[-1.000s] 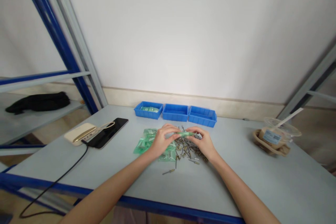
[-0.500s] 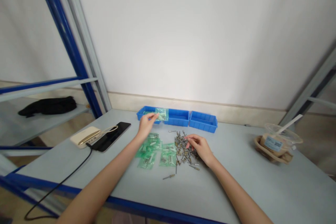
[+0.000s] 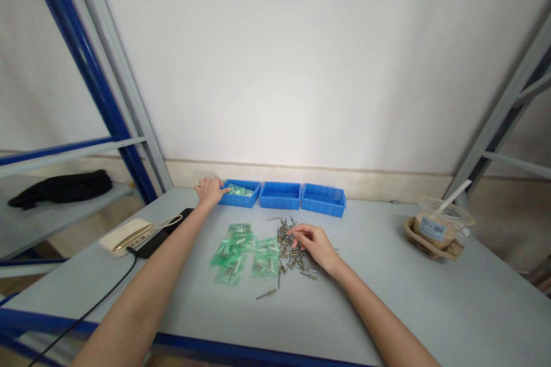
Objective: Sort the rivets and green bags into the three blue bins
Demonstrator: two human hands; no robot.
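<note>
My left hand (image 3: 210,190) is at the left end of the left blue bin (image 3: 239,200), its thumb over the rim and its fingers around the outer side. Green-tinted plastic bags (image 3: 240,190) lie inside that bin. My right hand (image 3: 313,242) rests at the right side of a loose pile of blind rivets (image 3: 284,236), fingertips pinched together; whatever is between them is hidden. Left of the pile lie several green plastic bags (image 3: 230,268) with metal pieces inside. A single rivet (image 3: 266,294) lies nearer the front edge.
A middle blue bin (image 3: 279,202) and a right blue bin (image 3: 322,206) stand in line against the wall. At left are a white power bank (image 3: 124,235) with a cable and a black phone (image 3: 157,241). A plastic cup (image 3: 434,229) stands in a cardboard holder (image 3: 430,249) at right.
My left hand has moved left from above the bins to the left bin's end, and the green bag it held has left its fingers. The left bin sits straighter. My right hand stays by the rivets.
</note>
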